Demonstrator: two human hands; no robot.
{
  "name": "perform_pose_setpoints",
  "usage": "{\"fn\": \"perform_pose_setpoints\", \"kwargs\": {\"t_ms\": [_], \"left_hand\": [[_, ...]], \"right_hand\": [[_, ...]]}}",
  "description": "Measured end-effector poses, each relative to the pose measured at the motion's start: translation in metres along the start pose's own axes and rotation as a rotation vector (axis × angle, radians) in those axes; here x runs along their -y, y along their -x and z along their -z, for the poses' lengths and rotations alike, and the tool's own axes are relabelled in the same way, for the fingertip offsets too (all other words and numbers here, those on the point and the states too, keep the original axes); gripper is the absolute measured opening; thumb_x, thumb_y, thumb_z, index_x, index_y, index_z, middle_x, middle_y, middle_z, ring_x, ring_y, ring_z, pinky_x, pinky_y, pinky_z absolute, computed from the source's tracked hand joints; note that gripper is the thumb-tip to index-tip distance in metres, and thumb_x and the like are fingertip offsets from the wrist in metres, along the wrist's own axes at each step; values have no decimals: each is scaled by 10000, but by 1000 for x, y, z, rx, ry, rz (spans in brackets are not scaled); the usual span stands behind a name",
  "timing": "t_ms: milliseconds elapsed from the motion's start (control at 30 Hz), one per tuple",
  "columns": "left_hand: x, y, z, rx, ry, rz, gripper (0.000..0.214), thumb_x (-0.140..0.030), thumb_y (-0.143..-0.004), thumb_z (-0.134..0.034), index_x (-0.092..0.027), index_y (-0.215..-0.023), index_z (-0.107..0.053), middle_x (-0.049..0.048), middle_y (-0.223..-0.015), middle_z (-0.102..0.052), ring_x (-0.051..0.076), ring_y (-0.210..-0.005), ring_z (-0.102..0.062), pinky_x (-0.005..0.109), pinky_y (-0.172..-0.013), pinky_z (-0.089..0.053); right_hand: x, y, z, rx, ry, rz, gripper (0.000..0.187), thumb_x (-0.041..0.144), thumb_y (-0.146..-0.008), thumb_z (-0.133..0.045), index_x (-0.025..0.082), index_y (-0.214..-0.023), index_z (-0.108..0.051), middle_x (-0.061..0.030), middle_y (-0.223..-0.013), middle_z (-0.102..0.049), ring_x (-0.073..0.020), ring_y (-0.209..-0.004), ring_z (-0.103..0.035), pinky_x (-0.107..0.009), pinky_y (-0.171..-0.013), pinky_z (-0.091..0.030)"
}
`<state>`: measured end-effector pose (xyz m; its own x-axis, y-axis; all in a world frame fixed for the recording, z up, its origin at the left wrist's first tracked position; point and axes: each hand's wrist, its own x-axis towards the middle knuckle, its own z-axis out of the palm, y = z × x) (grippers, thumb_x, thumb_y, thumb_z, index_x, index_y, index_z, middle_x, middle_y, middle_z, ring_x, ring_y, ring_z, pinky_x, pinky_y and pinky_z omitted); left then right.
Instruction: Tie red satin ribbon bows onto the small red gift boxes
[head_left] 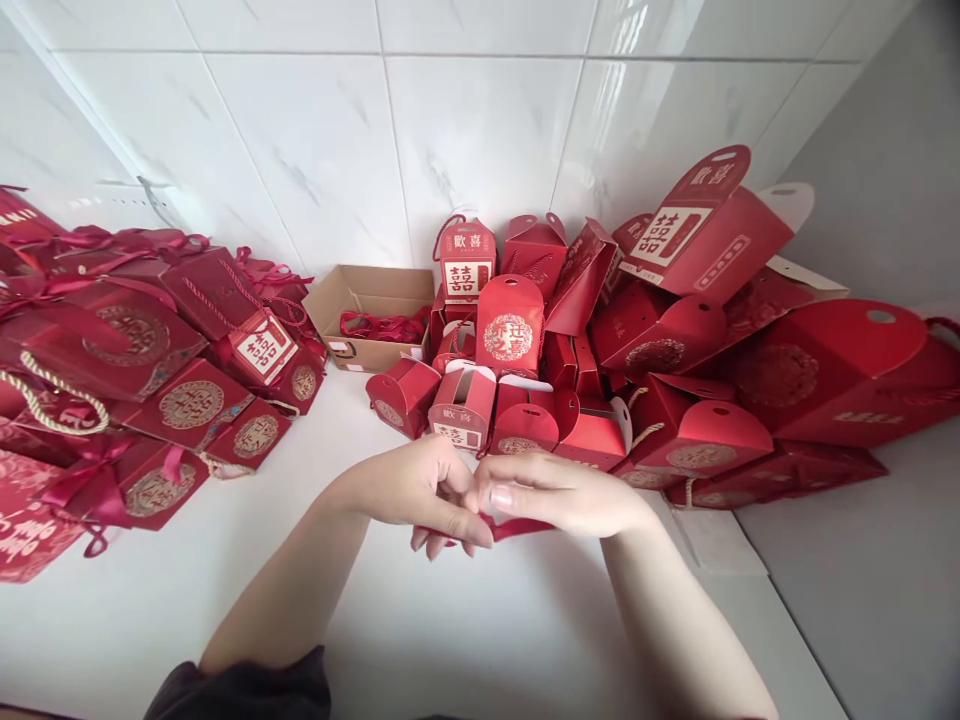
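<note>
One thin red strip [525,527] sits low between the hands, pinched by the thumb and curled fingers of the left hand [409,485], while the right hand [566,495] bends over it, its own hold impossible to tell. Just beyond, small red boxes [461,400] crowd the way, with a bigger red pile [675,355] to the right, a dark red heap [184,400] to the left and a cardboard carton [375,357] behind. White tabletop [480,630] spreads between the forearms, its right edge [795,622] slanting along a grey panel [877,580], and the tiled wall [487,130] bounds the far side.
</note>
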<state>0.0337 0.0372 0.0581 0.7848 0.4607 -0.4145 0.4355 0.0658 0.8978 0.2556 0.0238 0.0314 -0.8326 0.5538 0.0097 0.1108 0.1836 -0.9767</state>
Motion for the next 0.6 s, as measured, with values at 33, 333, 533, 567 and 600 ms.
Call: {"fn": "perform_pose_setpoints", "kwargs": {"t_ms": [33,333,533,567,600], "left_hand": [[1,-1,0,-3,7,1,280,-403,-736,-782,-132,-678,-735,6,-485,-608,82,-378,-529,161,-363,-418],[5,3,12,-121,-13,-113,315,-441,-772,-741,-130,-746,-700,-46,-452,-508,64,-343,-492,123,-290,-333],[5,5,12,-172,-23,-125,306,-424,-790,-736,-122,-751,-708,-53,-401,-476,57,-303,-448,130,-292,-295],[5,4,11,-189,-28,-133,303,-421,-793,-735,-122,-753,-711,-53,-403,-476,56,-304,-447,133,-296,-293],[4,4,11,-200,-35,-137,297,-415,-795,-734,-122,-753,-713,-53,-404,-474,54,-306,-443,134,-301,-293]], "right_hand": [[-5,-5,-3,3,-71,18,450,546,-968,-459,138,-942,-645,-30,-811,-613,-133,-744,-545,-260,-698,-450],[-19,-16,-7,-110,-376,136,342,429,-878,-666,119,-738,-630,11,-638,-560,-80,-563,-482,-218,-541,-420],[-18,-7,-5,-122,-375,0,260,374,-845,-714,115,-846,-698,76,-498,-466,-43,-402,-386,-176,-395,-338],[-17,-6,-4,-113,-333,-36,278,389,-856,-698,112,-861,-717,82,-478,-450,-38,-376,-371,-170,-368,-319],[-17,-5,-4,-100,-286,-61,295,400,-860,-691,109,-875,-737,81,-466,-447,-36,-359,-368,-163,-347,-303]]}}
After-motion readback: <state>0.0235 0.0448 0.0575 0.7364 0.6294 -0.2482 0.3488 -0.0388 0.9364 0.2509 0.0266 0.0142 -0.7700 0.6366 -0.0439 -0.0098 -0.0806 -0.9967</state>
